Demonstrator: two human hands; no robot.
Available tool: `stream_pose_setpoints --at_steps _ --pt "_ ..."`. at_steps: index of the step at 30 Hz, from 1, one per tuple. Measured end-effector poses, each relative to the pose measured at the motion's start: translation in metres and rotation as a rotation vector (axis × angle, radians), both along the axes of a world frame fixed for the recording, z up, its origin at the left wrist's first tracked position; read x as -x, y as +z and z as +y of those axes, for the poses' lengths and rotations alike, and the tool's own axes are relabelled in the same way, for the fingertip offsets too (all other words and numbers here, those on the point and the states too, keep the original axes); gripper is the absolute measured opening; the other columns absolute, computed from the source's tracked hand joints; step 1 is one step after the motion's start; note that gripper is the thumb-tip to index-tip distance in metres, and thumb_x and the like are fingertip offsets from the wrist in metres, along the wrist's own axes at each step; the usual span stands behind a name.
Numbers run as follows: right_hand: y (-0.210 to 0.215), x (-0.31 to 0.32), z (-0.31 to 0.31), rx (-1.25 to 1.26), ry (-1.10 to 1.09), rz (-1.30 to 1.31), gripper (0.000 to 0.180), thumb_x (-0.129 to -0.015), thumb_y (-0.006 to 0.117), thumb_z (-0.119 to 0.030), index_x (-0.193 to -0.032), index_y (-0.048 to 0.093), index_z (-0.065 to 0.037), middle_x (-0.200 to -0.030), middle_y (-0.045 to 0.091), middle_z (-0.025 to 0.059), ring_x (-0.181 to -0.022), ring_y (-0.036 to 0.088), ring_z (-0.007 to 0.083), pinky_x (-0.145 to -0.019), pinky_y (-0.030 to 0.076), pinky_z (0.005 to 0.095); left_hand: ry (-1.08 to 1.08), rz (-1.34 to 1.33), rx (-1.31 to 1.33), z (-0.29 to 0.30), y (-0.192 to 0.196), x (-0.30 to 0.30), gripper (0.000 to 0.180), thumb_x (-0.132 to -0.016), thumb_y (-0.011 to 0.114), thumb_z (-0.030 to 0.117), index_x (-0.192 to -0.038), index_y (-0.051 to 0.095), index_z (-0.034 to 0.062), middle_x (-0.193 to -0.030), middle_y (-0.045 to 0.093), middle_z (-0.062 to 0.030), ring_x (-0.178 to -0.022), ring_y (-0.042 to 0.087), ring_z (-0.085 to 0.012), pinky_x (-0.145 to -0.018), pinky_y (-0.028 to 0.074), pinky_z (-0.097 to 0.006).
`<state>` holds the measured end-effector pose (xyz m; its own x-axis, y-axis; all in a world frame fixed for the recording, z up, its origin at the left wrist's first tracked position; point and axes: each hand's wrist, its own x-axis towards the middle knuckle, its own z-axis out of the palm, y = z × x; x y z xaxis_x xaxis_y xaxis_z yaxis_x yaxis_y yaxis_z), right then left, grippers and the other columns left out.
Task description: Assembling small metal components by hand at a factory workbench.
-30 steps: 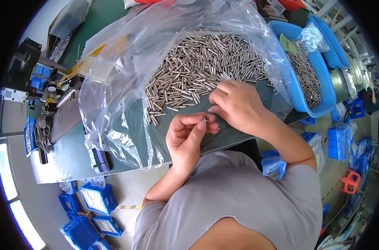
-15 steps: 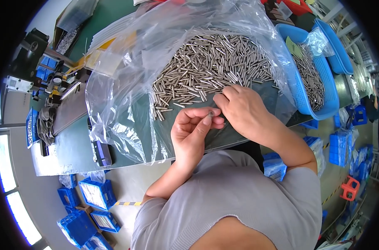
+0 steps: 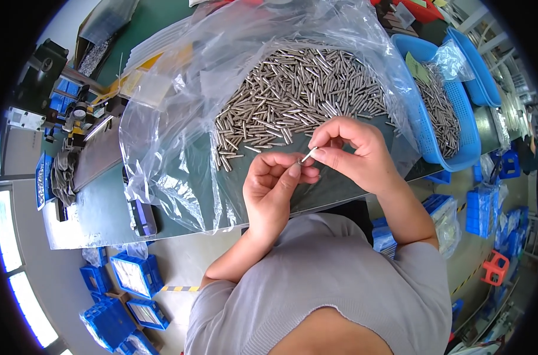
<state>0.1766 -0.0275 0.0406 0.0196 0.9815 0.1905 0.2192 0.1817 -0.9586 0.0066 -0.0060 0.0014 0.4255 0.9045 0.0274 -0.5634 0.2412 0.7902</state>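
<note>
Between thumb and forefinger my right hand (image 3: 356,152) pinches a slim metal pin (image 3: 308,155), tilted, with its lower end meeting the left fingertips. My left hand (image 3: 273,188) is closed on a small dark round piece, mostly hidden by the thumb and fingers; the pin's end touches or enters it, I cannot tell which. Just beyond both hands spreads a big pile of similar metal pins (image 3: 292,89), lying loose on the green tabletop.
Crumpled clear plastic sheeting (image 3: 168,171) surrounds the pile. A blue basket (image 3: 426,133) at the right holds more pins, beside another blue basket (image 3: 488,89). A small dark device (image 3: 142,218) lies by the table's front edge. Machine parts (image 3: 79,112) stand at the left.
My right hand has come back from the near edge of the pile and turned, bringing a pin to the left fingertips. My left hand has stayed in place.
</note>
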Motion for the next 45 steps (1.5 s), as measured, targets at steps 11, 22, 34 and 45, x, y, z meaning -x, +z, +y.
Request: stream_pose_setpoints --at_steps 11,22,34,45 --pt "0.004 0.007 0.005 -0.264 0.041 -0.286 0.007 -0.077 0.066 0.001 -0.083 0.065 -0.001 -0.087 0.063 0.0082 -0.078 0.062 0.0163 -0.067 0.049 0.0259 -0.036 0.015 -0.037 0.0 -0.004 0.004 0.009 -0.091 0.049 -0.004 -0.1 0.047 -0.0033 -0.093 0.062 -0.0161 -0.083 0.064 -0.0209 -0.076 0.055 -0.032" --pt "-0.005 0.007 0.0 -0.07 0.083 -0.077 0.013 -0.077 0.065 0.002 -0.088 0.062 -0.001 -0.088 0.061 0.0083 -0.077 0.059 0.0142 -0.066 0.047 0.026 -0.062 0.014 0.004 0.001 -0.001 0.004 0.009 -0.09 0.05 -0.005 -0.099 0.048 -0.0045 -0.091 0.062 -0.0156 -0.08 0.064 -0.0204 -0.074 0.055 -0.031" --pt "-0.009 0.012 -0.004 -0.108 0.027 -0.036 0.009 -0.079 0.064 0.002 -0.087 0.061 -0.002 -0.091 0.059 0.007 -0.075 0.057 0.0109 -0.065 0.046 0.0235 -0.037 -0.031 0.003 0.001 -0.001 0.006 0.013 -0.087 0.053 -0.007 -0.099 0.051 -0.0038 -0.095 0.062 -0.0148 -0.081 0.063 -0.0199 -0.075 0.054 -0.031" --pt "-0.013 0.009 -0.003 0.074 0.137 0.238 0.007 -0.082 0.061 0.001 -0.088 0.059 0.0 -0.092 0.056 0.0068 -0.082 0.055 0.011 -0.069 0.045 0.0242 -0.067 -0.056 -0.033 0.002 -0.004 0.006 0.01 -0.086 0.054 -0.006 -0.096 0.055 -0.0038 -0.097 0.061 -0.0154 -0.079 0.063 -0.019 -0.071 0.055 -0.032"
